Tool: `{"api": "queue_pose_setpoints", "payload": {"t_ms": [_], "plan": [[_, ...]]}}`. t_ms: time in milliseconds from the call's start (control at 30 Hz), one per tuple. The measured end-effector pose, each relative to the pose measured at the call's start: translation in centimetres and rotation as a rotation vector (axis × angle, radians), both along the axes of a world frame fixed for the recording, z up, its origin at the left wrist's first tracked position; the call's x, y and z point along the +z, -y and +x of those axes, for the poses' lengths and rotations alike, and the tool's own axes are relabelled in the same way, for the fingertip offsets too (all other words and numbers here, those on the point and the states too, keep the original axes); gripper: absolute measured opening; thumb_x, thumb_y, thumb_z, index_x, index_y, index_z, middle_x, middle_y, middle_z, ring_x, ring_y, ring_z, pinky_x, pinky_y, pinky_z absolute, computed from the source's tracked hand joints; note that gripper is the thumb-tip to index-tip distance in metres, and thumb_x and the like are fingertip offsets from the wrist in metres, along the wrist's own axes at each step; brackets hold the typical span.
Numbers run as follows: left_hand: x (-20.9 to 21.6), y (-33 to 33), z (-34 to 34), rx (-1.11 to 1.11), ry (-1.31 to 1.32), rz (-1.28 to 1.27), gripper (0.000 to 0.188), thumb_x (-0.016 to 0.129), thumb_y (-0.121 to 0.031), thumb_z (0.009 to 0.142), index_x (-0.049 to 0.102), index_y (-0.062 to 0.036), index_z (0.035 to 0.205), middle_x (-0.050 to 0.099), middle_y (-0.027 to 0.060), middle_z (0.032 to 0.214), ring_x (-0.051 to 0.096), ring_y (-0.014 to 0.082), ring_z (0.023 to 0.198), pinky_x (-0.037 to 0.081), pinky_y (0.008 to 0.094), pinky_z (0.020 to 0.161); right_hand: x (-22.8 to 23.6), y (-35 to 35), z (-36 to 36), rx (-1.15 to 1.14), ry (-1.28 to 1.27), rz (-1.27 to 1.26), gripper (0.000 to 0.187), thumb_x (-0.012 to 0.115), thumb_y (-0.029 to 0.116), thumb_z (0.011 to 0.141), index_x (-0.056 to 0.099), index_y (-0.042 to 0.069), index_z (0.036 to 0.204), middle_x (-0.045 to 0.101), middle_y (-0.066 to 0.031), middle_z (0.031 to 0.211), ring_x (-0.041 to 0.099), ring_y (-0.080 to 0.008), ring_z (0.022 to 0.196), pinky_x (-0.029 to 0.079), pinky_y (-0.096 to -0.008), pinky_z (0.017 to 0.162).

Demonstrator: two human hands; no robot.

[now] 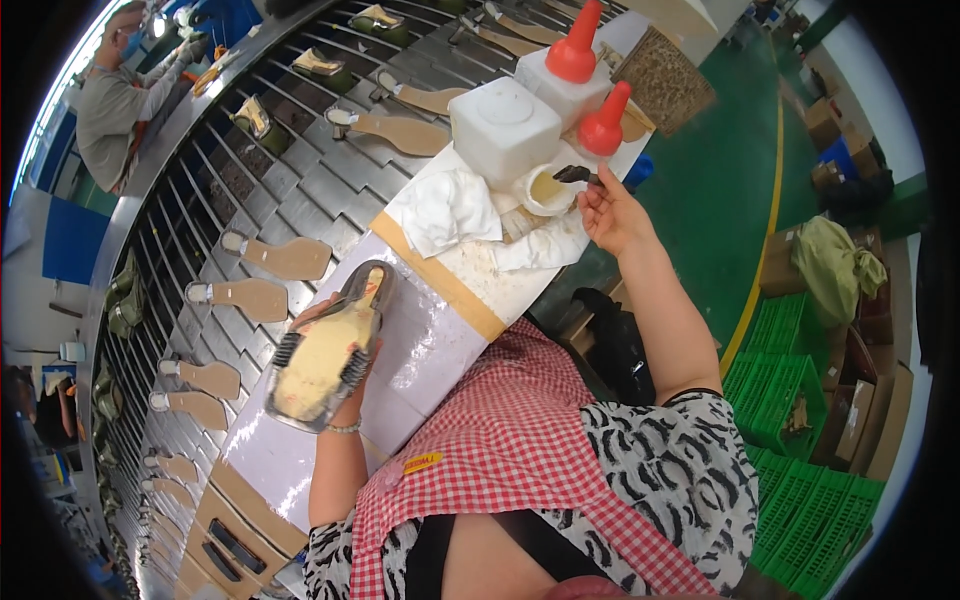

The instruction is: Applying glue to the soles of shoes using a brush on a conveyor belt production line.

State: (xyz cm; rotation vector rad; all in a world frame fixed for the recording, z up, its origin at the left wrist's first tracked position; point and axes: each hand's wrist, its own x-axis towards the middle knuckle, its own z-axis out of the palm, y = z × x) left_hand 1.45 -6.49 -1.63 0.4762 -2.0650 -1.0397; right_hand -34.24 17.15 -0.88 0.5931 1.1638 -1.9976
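My left hand (348,412) is closed round a shoe upper on a last (322,362), held bottom up above the white board. Its pale yellow underside faces me, with dark pleated edges at both sides. My right hand (615,215) pinches a small dark brush (573,174) by its handle. The brush's tip is at the rim of a white cup (547,193) with pale yellowish stuff inside. White cloths (447,212) lie beside the cup. Behind it stand a square white plastic container (505,128) and bottles with red cone nozzles (603,122).
Along the left runs a metal conveyor (300,205) carrying tan soles (285,258) and other lasted uppers (258,120). A masked person (125,115) works across it. Green crates (775,400) and cardboard boxes stand on the right. Two black strips (237,546) lie on brown card near the lower left.
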Motion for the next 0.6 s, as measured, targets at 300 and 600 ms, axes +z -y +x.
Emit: {"api": "queue_pose_setpoints", "payload": {"t_ms": [300,600], "plan": [[-1.1,-4.9,-2.4,-0.035,-0.171,0.092,0.067,0.076,-0.004,0.069,0.040,-0.0043,0.126,0.043,0.0155,0.131,0.048,0.0255,0.119,0.042,0.0345,0.100,6.3,-2.2,6.8,0.166,-0.518,-0.462,0.020,0.057,0.020,0.092,0.060,0.002,0.102,0.066,-0.0135,0.099,0.063,-0.0194,0.093,0.050,-0.0321,0.086],[-1.5,-6.3,-1.7,0.068,-0.157,0.117,0.060,0.079,-0.011,0.065,0.047,-0.0023,0.115,0.052,0.0204,0.124,0.048,0.0376,0.121,0.042,0.0400,0.098,8.8,3.4,19.0,0.669,-0.949,-0.363,0.021,0.067,-0.007,0.077,0.062,-0.003,0.097,0.065,-0.0129,0.101,0.061,-0.0133,0.090,0.048,-0.0239,0.080]]}}
